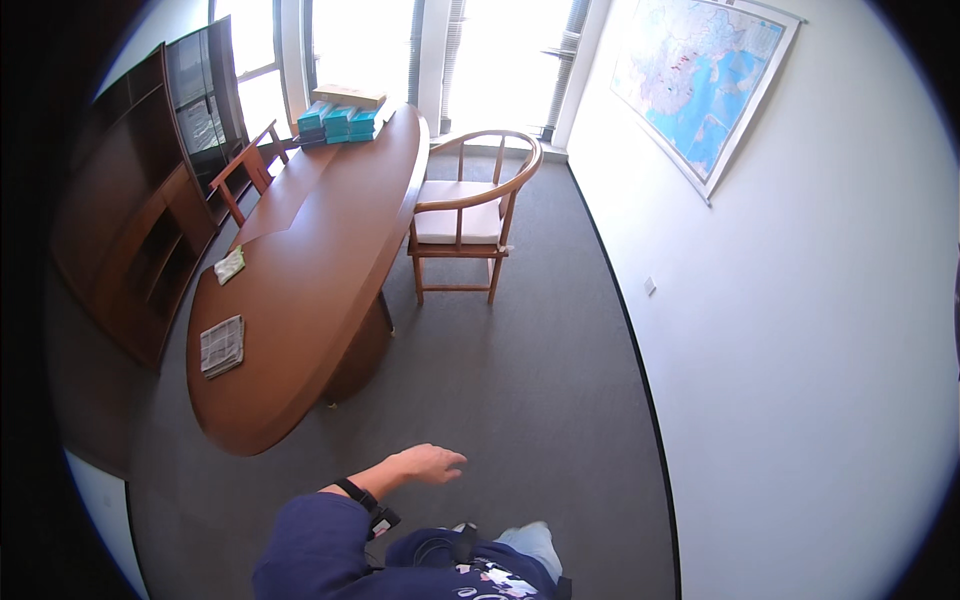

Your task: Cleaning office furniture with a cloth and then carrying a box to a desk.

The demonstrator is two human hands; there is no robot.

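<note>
My left hand reaches across in front of my body, above the grey floor. Its fingers are a little apart and hold nothing. A black strap with a small device sits on that forearm, below a dark blue sleeve. My right hand is out of view. Nearest to my left hand is the rounded near end of a long brown wooden table. On it lie a folded newspaper and a soft white-and-green packet.
A round-backed wooden armchair stands against the table's right side, another wooden chair at its left. Teal boxes are stacked at the far end. A wooden cabinet lines the left; a map hangs on the right wall.
</note>
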